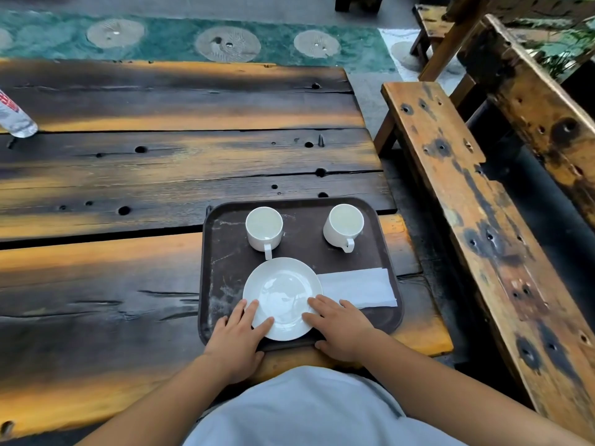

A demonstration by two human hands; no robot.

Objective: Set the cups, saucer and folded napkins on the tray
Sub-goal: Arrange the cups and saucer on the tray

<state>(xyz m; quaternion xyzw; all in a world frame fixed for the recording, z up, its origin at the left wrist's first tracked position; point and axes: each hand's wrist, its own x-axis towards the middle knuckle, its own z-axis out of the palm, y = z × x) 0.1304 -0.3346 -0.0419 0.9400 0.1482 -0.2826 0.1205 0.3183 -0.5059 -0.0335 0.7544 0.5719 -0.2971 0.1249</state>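
Observation:
A dark brown tray (225,252) lies on the wooden table near its front right corner. Two white cups stand upright at the tray's far side, the left cup (264,228) and the right cup (343,225), handles toward me. A white saucer (281,296) rests at the tray's near middle. Folded white napkins (357,286) lie to its right, their left end tucked under the saucer's rim. My left hand (240,336) and my right hand (339,326) rest flat on the saucer's near edge, one on each side, fingers spread.
A clear plastic bottle (16,119) lies at the table's far left edge. A weathered wooden bench (476,220) runs along the right side. Beyond the table is a green mat (180,43) with round patterns.

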